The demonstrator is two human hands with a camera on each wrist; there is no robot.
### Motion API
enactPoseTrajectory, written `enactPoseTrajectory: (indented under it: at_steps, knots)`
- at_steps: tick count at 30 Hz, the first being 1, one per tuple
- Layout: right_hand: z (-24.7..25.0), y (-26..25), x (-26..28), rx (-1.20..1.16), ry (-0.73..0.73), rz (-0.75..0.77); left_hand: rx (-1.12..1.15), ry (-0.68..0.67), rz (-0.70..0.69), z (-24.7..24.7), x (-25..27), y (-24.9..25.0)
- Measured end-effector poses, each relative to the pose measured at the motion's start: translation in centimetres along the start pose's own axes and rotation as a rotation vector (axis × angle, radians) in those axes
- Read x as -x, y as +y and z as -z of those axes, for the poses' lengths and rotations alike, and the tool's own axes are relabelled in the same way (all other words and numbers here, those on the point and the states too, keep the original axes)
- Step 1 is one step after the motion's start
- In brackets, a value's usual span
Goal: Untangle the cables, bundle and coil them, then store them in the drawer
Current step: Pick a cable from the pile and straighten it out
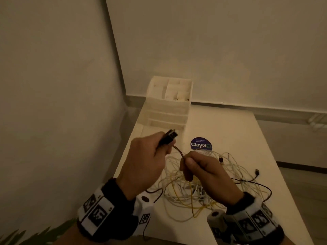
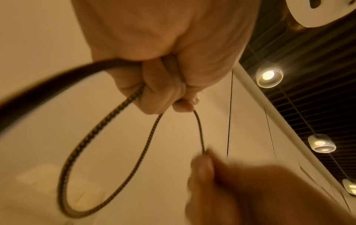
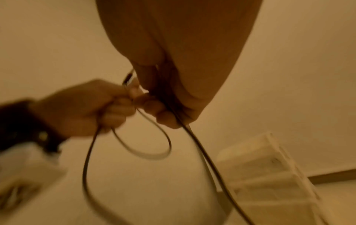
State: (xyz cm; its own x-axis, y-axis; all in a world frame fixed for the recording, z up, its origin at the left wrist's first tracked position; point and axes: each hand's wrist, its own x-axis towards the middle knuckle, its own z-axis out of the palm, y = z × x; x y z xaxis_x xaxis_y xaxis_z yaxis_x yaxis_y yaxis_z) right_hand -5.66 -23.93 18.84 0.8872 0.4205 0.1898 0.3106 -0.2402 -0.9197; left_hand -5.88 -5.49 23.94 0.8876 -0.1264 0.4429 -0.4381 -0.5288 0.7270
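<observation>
My left grip (image 1: 146, 152) is closed around the plug end of a dark braided cable (image 2: 84, 137), and my right grip (image 1: 203, 167) pinches the same cable a little further along, both raised above the white desk (image 1: 230, 124). Under my hands the other cables (image 1: 203, 191), white, yellow and black, lie in one tangled pile on the desk. Just behind the pile I can read "ClayGo" on a round blue sticker (image 1: 201, 144), and the white drawer unit (image 1: 168, 105) stands at the far left corner, its lowest drawer pulled out.
</observation>
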Motion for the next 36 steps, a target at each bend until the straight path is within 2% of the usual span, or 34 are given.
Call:
enactPoseTrajectory:
  at_steps: [4, 8, 10, 12, 15, 18, 20, 22, 24, 26, 27, 29, 31, 34, 36]
  knots:
    - [-2.8, 5.8, 0.0, 0.144, 0.078, -0.055, 0.020, 0.275, -0.024, 3.7, -2.0, -0.1]
    - [-4.2, 11.4, -0.4, 0.241, 0.132, -0.160, 0.072, 0.366, -0.017, 6.7, -0.8, 0.0]
    - [-4.2, 12.6, -1.3, 0.283, 0.118, -0.194, 0.147, 0.450, 0.001, 8.5, 0.3, -0.1]
    - [-3.6, 13.3, -2.3, 0.318, 0.129, -0.233, 0.209, 0.475, 0.025, 10.0, 1.2, -0.2]
    - [-1.6, 12.7, -4.7, 0.308, 0.251, -0.282, 0.060, 0.377, -0.034, 10.3, 3.3, -0.1]
    - [0.0, 9.6, -7.3, 0.025, 0.419, -0.281, -0.240, 0.116, -0.014, 8.9, 5.0, -1.7]
    - [0.3, 6.8, -7.8, -0.130, 0.392, -0.222, -0.441, 0.013, 0.069, 8.2, 5.4, -3.1]
    - [0.4, 4.9, -7.7, -0.160, 0.293, -0.147, -0.518, 0.066, 0.096, 8.3, 5.2, -3.3]
    - [0.4, 4.1, -7.4, -0.078, 0.183, -0.091, -0.483, 0.199, 0.004, 8.2, 4.6, -2.5]
    - [0.7, 3.8, -6.9, 0.115, 0.059, -0.051, -0.353, 0.318, -0.117, 7.6, 3.6, -0.9]
    - [0.8, 3.7, -6.6, 0.177, -0.012, -0.036, -0.255, 0.335, -0.112, 7.1, 3.0, 0.0]
    - [0.8, 3.2, -6.0, 0.182, -0.102, -0.013, -0.123, 0.245, 0.050, 5.2, 1.7, 0.5]
    - [0.9, 2.6, -5.7, 0.137, -0.088, 0.020, -0.186, 0.077, 0.196, 2.6, 0.5, -0.4]
    - [1.5, 2.3, -5.7, 0.023, 0.033, 0.041, -0.277, -0.110, 0.212, -1.1, 0.2, -1.7]
    - [2.1, 2.9, -5.6, -0.004, 0.094, 0.052, -0.215, -0.140, 0.192, -2.5, 0.2, -2.1]
